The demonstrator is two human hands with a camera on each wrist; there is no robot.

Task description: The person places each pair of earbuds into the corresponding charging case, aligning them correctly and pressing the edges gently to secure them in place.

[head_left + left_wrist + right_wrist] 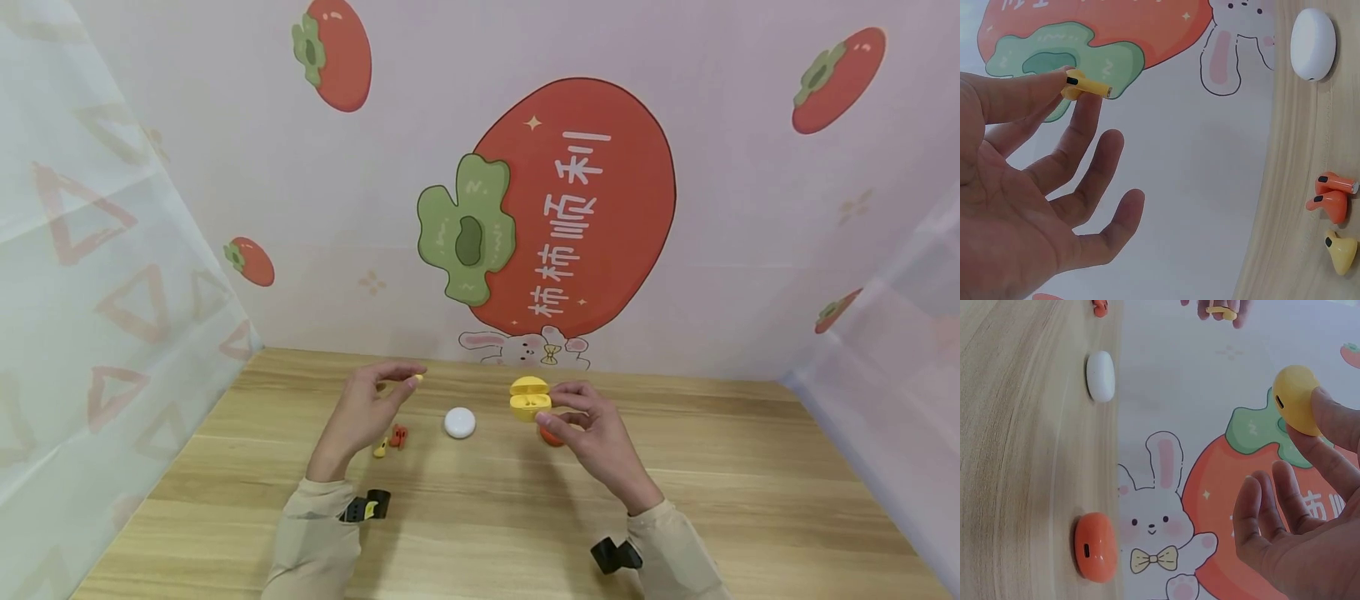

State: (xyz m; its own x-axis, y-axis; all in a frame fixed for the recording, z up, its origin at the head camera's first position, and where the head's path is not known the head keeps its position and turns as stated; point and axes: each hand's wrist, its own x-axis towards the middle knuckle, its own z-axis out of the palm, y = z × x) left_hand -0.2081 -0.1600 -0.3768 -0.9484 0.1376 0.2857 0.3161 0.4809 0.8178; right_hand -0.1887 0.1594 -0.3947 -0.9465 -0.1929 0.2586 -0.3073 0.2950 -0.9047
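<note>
My left hand (pixel 362 417) is lifted over the table, pinching a yellow earbud (pixel 1090 85) between thumb and fingertip; the other fingers are loosely bent. The earbud's stem points away from the palm in the left wrist view. Across from it, my right hand (pixel 600 437) holds a yellow earbud charging case (pixel 529 407) by its side, between thumb and fingers. Its lid is raised, and the inner slots face the head camera. Beneath the left hand lie a second yellow earbud (pixel 1341 252) and two orange earbuds (pixel 1333 199) touching each other.
A closed white case (pixel 460 422) sits on the wooden table (pixel 480 517) between the hands. Behind the right hand, an orange case (pixel 1096 547) is partly hidden in the head view. A printed backdrop (pixel 735 250) rises at the table's far edge, with sheets at both sides.
</note>
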